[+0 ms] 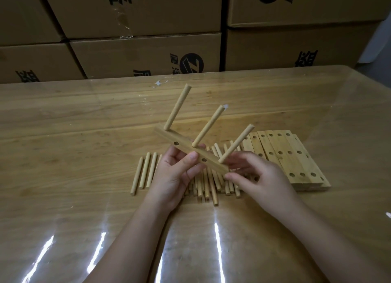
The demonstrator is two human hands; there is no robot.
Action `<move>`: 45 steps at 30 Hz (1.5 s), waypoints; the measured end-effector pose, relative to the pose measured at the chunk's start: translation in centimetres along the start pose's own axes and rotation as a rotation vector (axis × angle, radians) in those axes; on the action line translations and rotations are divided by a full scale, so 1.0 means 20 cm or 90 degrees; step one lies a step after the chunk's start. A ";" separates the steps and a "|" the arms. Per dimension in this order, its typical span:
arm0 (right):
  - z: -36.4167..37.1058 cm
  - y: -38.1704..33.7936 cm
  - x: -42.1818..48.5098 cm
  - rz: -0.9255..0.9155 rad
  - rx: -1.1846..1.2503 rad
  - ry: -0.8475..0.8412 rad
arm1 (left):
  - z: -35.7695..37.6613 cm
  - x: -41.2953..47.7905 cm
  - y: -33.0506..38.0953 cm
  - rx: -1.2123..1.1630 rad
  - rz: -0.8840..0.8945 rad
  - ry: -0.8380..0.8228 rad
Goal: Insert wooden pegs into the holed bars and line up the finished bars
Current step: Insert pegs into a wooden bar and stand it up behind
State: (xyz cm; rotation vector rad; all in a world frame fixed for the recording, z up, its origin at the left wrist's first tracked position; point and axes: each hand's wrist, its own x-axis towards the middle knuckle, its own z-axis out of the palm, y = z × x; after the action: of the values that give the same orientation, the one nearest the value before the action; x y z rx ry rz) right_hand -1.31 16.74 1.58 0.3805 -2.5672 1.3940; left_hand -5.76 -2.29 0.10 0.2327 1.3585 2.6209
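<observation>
left hand (175,176) gripping bar (167,137) mid-length | right hand (260,176) pinching its near end | 3 pegs (208,126) sticking up, 2 holes (176,143) showing

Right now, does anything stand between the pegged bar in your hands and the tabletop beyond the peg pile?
Nothing visible does. The left hand and right hand hold the pegged bar above the loose pegs; the stack of empty bars lies off to the right, outside that path.
</observation>
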 end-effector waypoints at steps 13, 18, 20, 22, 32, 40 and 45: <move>-0.07 0.04 0.03 0.075 0.145 0.104 | 0.01 0.00 0.05 0.042 0.032 0.087; -0.12 0.05 0.04 0.069 0.150 0.121 | -0.03 0.02 0.08 0.029 0.044 0.138; -0.13 0.06 0.05 0.056 0.125 0.124 | -0.04 0.02 0.08 0.053 0.048 0.128; -0.15 0.08 0.05 0.038 0.080 0.130 | -0.04 0.00 0.08 0.105 0.048 0.121; -0.19 0.17 0.08 -0.041 -0.127 0.132 | 0.01 -0.02 0.09 0.492 0.110 0.130; -0.20 0.19 0.08 -0.028 -0.125 0.142 | -0.01 0.07 0.22 0.737 0.100 0.058; -0.17 0.20 0.07 -0.034 -0.174 0.171 | -0.04 0.17 0.28 0.779 0.065 0.036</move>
State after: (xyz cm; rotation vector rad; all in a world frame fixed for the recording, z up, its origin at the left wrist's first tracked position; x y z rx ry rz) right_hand -3.81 21.56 0.75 0.1995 -2.4577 0.9815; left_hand -9.75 -5.36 4.43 0.3637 2.8050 1.4825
